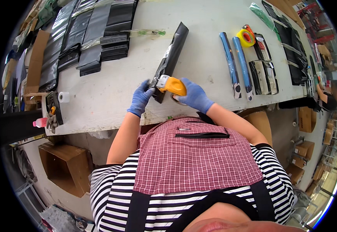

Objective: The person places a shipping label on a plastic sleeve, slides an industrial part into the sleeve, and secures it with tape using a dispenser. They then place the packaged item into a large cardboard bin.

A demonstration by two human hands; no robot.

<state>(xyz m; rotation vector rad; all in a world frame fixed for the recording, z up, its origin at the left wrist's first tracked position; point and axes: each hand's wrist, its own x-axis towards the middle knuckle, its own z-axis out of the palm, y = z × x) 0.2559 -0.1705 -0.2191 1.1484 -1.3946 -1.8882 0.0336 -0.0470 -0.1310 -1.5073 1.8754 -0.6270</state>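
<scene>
In front of me a long black plastic-wrapped bundle lies slanted on the white table, its lower end toward me. The fingers of my gloved left hand are closed on that lower end. A yellow handheld tool with a whitish front is gripped in my gloved right hand. Its front sits against the bundle close to my left fingers; I cannot make out its exact kind. To the right lie two slim blue tubes, side by side. Both gloves are blue.
Black plastic packages lie in rows at the left, more black packages at the far right. Beyond the tubes are a yellow tape roll and black-and-white packs. A white roll stands at the left edge; a cardboard box is below.
</scene>
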